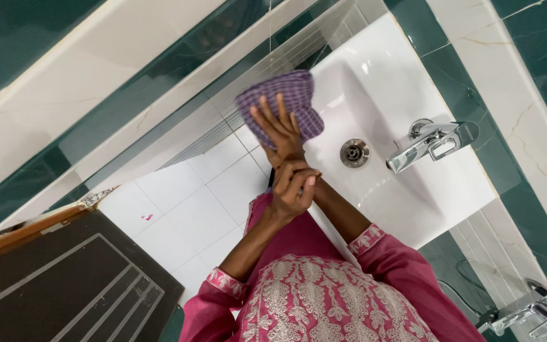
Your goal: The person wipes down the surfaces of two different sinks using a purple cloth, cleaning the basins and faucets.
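While the right hand (278,130) lay spread, fingers open and flat, on one purple checked cloth (286,107), pressing it against the rim of the single white washbasin (406,190), the left hand (292,188) was closed around the right wrist, just below it. The cloth sat bunched at the basin's near edge, partly overhanging the white floor tiles (185,209). One round metal drain (354,152) showed in the bowl, near the cloth but apart from it. One chrome tap (428,144) stood over the bowl beyond the drain; a second chrome fitting (533,310) was fixed lower on the green wall. Both sleeves were pink with embroidered cuffs. One dark striped doormat (64,285) lay well apart on the floor.
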